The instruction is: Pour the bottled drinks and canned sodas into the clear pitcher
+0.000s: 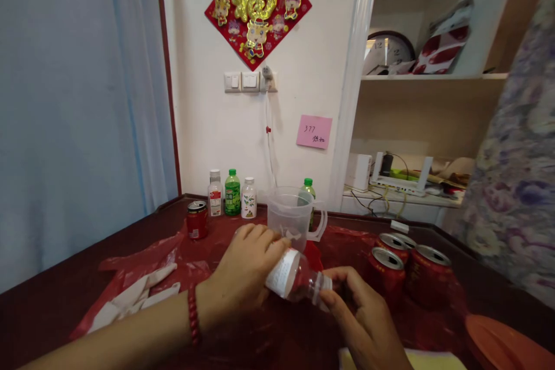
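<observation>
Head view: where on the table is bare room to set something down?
Bare table left of the white gloves, and a strip between the cans and the right edge. Crowded mid-table: jug, left hand, right hand, the bottle they hold.

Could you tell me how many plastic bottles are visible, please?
5: white-capped bottle, green bottle and pale bottle by the wall; green-capped bottle behind the jug; clear bottle in left hand and right hand. More may be hidden.
</observation>
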Demonstrator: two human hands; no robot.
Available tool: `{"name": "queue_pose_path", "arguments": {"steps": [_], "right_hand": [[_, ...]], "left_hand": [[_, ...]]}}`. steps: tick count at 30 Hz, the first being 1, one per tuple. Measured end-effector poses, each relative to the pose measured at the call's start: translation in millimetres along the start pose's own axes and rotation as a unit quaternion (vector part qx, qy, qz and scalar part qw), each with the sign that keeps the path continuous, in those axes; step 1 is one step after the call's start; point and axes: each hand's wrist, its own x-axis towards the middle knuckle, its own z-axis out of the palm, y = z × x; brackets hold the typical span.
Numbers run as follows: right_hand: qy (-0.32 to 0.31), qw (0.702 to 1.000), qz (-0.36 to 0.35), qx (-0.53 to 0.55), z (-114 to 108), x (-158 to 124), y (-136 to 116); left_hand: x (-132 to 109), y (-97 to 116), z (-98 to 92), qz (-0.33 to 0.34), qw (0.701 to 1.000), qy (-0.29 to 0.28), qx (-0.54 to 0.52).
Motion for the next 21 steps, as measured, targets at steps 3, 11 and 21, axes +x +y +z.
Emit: {"name": "queue_pose_path", "arguments": {"steps": [3, 11, 21], "right_hand": [[0.003, 1.0, 0.017, 0.0, 0.6, 1.6, -0.7], [0.007, 0.995, -0.098, -0.028, -4.1, 5.9, 5.6], [0.014, 0.967, -0.23, -0.105, -6.8, 11.5, 1.8]], "left_hand": [[-0.1, 3.1, 3.1, -0.005, 1.0, -0.008, 0.007], [4.1, 0.7, -0.9, -0.031, 0.999, -0.01, -0.02], [3.8, -5.2, -2.2, -0.042, 0.997, -0.03, -0.051]]}}
